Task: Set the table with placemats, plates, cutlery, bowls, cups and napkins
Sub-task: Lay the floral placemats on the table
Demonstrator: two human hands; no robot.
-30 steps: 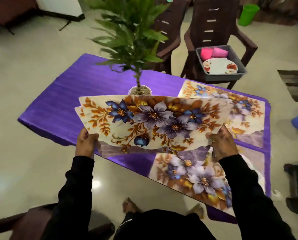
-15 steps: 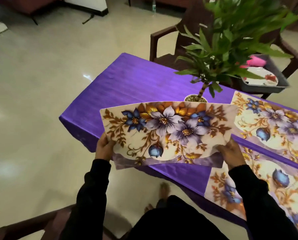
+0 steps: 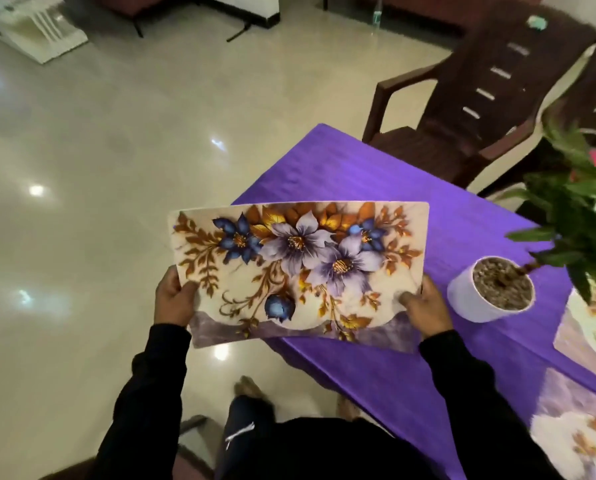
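I hold a floral placemat (image 3: 300,271) in the air over the left corner of the purple-clothed table (image 3: 376,174). My left hand (image 3: 172,301) grips its left edge, thumb on top. My right hand (image 3: 424,308) grips its right edge the same way. The mat shows blue and lilac flowers with orange leaves. Two more floral placemats lie on the table at the right edge of the view, one farther (image 3: 590,327) and one nearer (image 3: 576,431), both partly cut off.
A white pot (image 3: 469,299) with a green plant (image 3: 580,216) stands on the table just right of my right hand. A brown plastic chair (image 3: 469,109) is at the table's far side. Shiny tiled floor (image 3: 99,168) lies to the left.
The view has swung left and I have stepped along the table. The held placemat now hangs over the table's left corner; the plant pot and laid mats have shifted to the right.
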